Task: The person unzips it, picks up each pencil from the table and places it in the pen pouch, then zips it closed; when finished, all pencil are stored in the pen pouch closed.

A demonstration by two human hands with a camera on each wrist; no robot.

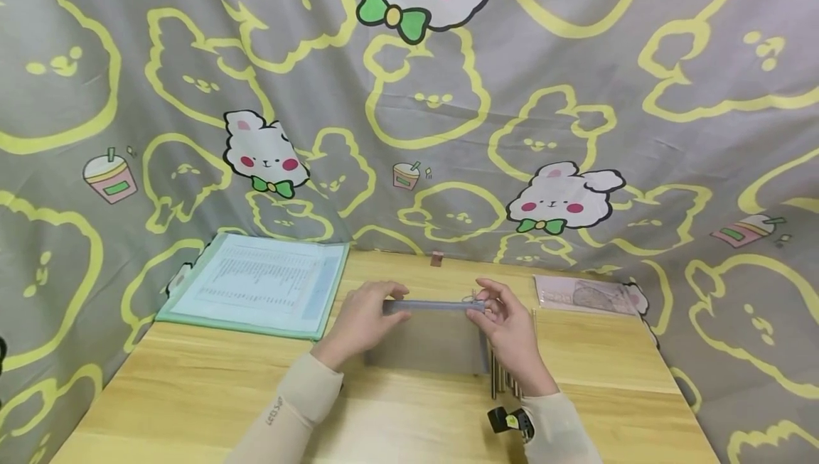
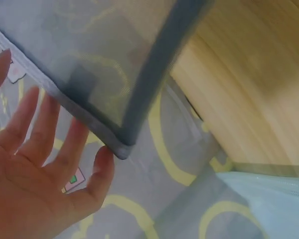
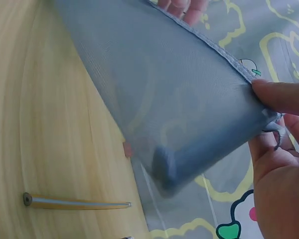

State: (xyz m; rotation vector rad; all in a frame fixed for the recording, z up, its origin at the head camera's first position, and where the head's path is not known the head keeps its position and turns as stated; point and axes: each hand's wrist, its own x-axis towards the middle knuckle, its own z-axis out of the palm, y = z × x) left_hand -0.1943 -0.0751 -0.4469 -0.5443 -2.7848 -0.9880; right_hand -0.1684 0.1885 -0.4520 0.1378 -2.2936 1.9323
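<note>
Grey mesh makes up the bag (image 1: 425,340), held up off the desk (image 1: 608,371) by both hands, its top hem (image 1: 431,305) drawn nearly straight between them. The left hand (image 1: 362,320) has the hem's left end between thumb and fingers – a light hold, the fingers only part bent. The right hand (image 1: 512,336) pinches the other corner more firmly, thumb on the hem and fingers underneath, with a loose cord (image 3: 276,134) hanging at the fingertips.

To handle this well, I'd set both grips at the very corners and pull evenly outward, just enough to take out the slack; such thin mesh will probably sag or twist if one side leads. The cord deserves care: best tucked clear of the right thumb, so that it does not bunch the corner. Whether the hem's two layers are parted I cannot tell; rubbing thumb against finger should separate them.

Metal rods (image 1: 494,377) lie on the desk by the right wrist – a low sweep of that arm could knock them. The folder (image 1: 256,283) at the left and the clear pouch (image 1: 585,295) at the right rear sit apart from the bag.
</note>
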